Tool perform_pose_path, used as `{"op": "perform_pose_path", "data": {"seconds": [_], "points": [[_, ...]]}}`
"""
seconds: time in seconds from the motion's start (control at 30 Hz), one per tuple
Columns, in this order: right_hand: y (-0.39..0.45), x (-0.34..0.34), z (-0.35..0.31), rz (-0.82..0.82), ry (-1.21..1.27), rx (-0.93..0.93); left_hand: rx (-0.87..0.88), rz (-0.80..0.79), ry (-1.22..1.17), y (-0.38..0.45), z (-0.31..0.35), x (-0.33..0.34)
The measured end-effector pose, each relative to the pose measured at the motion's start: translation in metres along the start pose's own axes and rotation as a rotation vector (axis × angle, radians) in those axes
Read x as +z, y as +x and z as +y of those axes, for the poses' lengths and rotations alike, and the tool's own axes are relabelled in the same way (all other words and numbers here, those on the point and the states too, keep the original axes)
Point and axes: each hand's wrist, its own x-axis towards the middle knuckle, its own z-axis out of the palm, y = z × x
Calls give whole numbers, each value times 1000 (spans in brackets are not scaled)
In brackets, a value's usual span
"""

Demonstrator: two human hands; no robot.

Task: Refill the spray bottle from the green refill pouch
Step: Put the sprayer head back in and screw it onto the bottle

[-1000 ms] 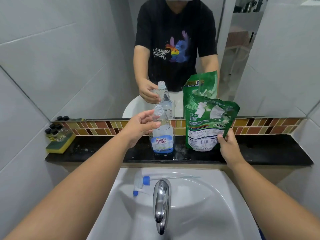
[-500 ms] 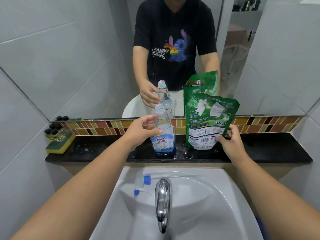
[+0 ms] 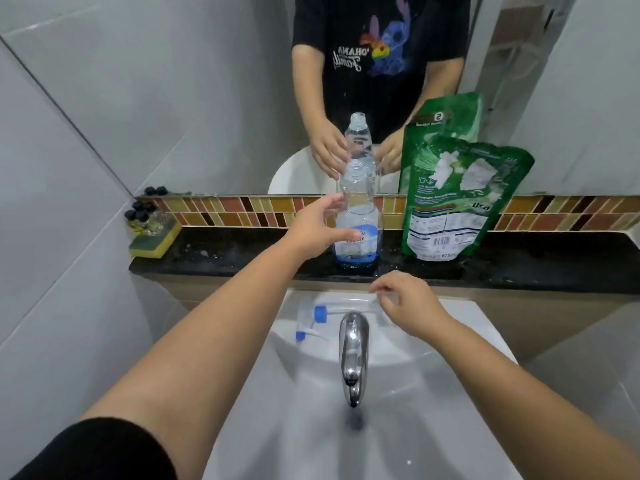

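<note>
The clear spray bottle point(image 3: 358, 216) with a blue label stands uncapped on the black ledge point(image 3: 235, 252). My left hand point(image 3: 317, 228) holds its left side, thumb across the label and fingers behind. To its right the green refill pouch point(image 3: 457, 199) stands on the ledge and leans on the mirror, with no hand on it. The white spray head point(image 3: 311, 318), with blue collar and nozzle, lies at the back of the sink, its clear tube pointing right. My right hand point(image 3: 407, 304) hovers at the tube's end with fingers loosely curled; whether it touches the tube is unclear.
A chrome tap point(image 3: 353, 355) rises over the white sink point(image 3: 433, 420) between my arms. At the ledge's left end a yellow-green sponge point(image 3: 157, 242) carries small black-capped bottles point(image 3: 142, 218). The mirror behind the ledge shows the bottle, the pouch and both hands.
My right hand let go of the pouch and dropped to the sink beside the spray head's tube. My left hand slid from the bottle's neck down to its body. The view tilted down.
</note>
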Motion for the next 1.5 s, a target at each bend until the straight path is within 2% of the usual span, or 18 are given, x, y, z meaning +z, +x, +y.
{"op": "perform_pose_path", "data": {"seconds": [0.07, 0.17, 0.27, 0.37, 0.53, 0.73, 0.87, 1.0, 1.13, 1.37, 1.5], "points": [[19, 7, -7, -262, -69, 39, -1, 20, -6, 3, -4, 2], [43, 26, -20, -477, -72, 78, 1, -25, 9, 7, -9, 3], [66, 47, -28, -621, -143, 102, 3, -76, 41, 8, -12, 0], [84, 64, -31, -737, -264, 80, 32, -52, 69, 11, -12, -6], [103, 87, -32, -801, -337, 78, 46, -43, 58, 13, -22, -16], [106, 106, -39, -686, -520, -194, 16, -62, 62, 15, -33, -33], [106, 112, -39, -665, -537, -189, -12, -101, 58, 17, -32, -35], [95, 94, -43, -688, -375, -67, -14, -110, 55, 18, -32, -35], [75, 55, -58, -488, -238, -134, -10, -139, 98, 16, -22, -35], [5, -21, -55, -59, 153, -64, -23, -177, 142, 9, -1, -38], [-31, -57, -48, 111, 576, -22, -9, -146, 208, 3, -5, -31]]}}
